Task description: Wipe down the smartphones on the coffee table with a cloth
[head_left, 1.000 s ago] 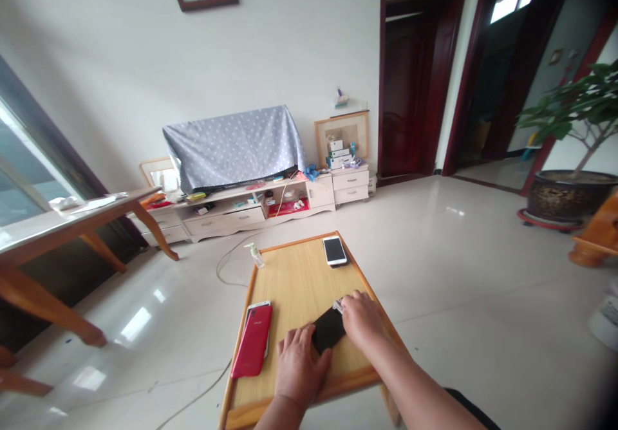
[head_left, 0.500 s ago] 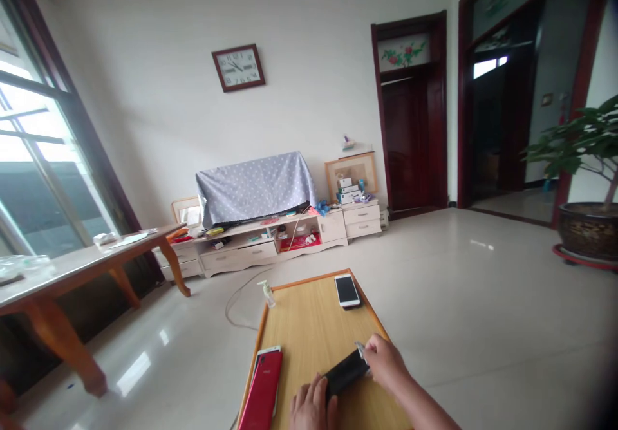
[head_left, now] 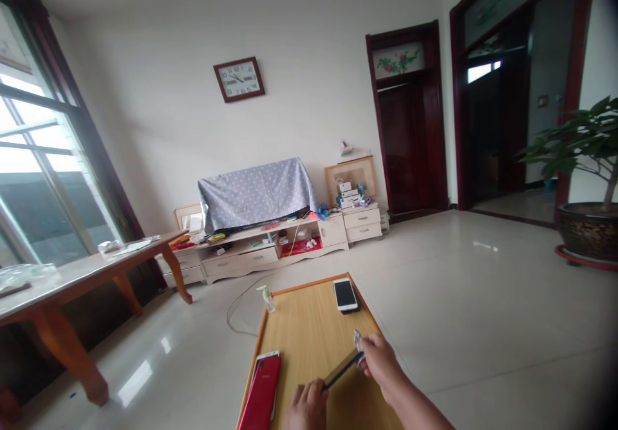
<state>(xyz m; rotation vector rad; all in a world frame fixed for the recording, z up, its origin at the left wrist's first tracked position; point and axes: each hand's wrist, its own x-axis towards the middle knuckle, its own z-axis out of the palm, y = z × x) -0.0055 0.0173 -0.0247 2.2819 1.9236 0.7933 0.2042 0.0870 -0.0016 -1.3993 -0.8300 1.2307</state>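
Left hand point(head_left: 306, 407) cut off at frame bottom, fingers clamped on black phone point(head_left: 342, 369); right hand point(head_left: 381, 360) fingers clamped on far end; pale sliver point(head_left: 358, 340) unclear.

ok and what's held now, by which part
A dark phone, on edge, held at its ends: right hand at one, left hand's fingertips at the other.

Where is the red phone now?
In the head view, the red phone lies at the wooden table's near left edge, just left of the left hand.
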